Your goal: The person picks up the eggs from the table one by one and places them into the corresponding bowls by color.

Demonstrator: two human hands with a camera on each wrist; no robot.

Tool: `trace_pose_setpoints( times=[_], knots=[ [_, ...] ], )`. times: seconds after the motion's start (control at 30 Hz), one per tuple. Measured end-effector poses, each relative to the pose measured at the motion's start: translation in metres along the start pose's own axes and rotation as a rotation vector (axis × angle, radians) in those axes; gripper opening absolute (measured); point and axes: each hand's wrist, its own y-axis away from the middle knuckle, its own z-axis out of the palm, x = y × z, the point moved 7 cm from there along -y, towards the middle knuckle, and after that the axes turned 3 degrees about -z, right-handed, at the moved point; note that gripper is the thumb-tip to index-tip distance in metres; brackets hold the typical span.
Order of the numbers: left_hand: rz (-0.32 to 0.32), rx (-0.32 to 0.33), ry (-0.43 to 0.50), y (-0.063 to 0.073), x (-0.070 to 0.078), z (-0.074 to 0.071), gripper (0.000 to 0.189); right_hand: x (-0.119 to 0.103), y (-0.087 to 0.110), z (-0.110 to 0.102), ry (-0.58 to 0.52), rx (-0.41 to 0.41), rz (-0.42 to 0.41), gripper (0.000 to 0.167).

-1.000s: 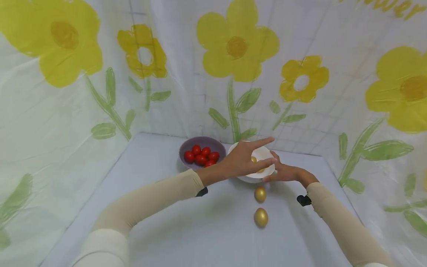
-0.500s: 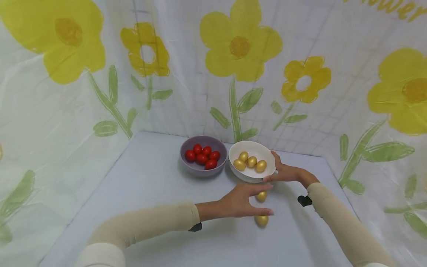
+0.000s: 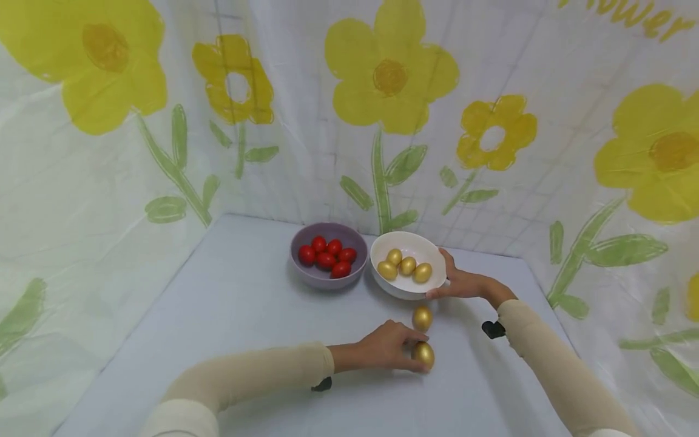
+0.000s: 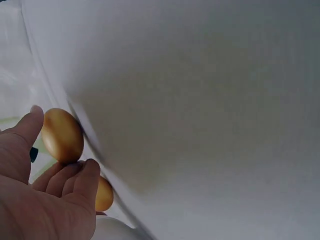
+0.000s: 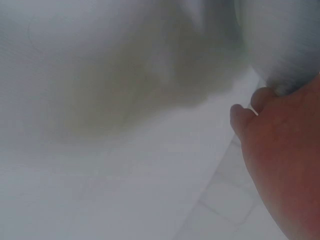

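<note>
With thumb and fingers on opposite sides, my left hand [image 3: 384, 347] pinches the nearer golden egg [image 3: 425, 357] on the table. The left wrist view shows this egg between the thumb and the curled fingers. Just beyond lies a second golden egg [image 3: 422, 317], between the held egg and the white bowl [image 3: 398, 291]. Several golden eggs [image 3: 407, 265] rest inside that bowl. My right hand [image 3: 463, 283] grips the bowl's right side, thumb low at the front and fingers by the rim. In the right wrist view most of its fingers are hidden.
A purple bowl [image 3: 327, 283] holding several red eggs [image 3: 326, 261] stands just left of the white bowl. Both sit near the back edge of the pale table [image 3: 256, 303]. A sheet printed with yellow flowers [image 3: 390, 77] hangs behind and along the sides.
My left hand has come back from over the white bowl toward the front, open on the way, and its fingers have closed on the nearer golden egg. The right hand stays on the bowl.
</note>
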Motion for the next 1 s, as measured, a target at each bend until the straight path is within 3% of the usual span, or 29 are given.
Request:
trace_pose_setpoints(
  times=[0.5, 0.7, 0.83, 1.0],
  knots=[
    [0.03, -0.028, -0.066, -0.008, -0.005, 0.008, 0.055, 0.002, 0.0, 0.0, -0.012, 0.006, 0.01, 0.138],
    [0.094, -0.023, -0.108, -0.008, 0.003, 0.004, 0.051, 0.004, -0.001, 0.004, -0.021, 0.007, 0.009, 0.138],
    [0.178, 0.005, -0.141, -0.011, 0.018, -0.017, 0.047, 0.002, -0.002, 0.004, -0.019, 0.006, -0.02, 0.138],
    [0.222, 0.05, -0.176, -0.023, 0.036, -0.065, 0.042, 0.001, 0.0, 0.001, -0.03, -0.003, -0.049, 0.135]
  ],
)
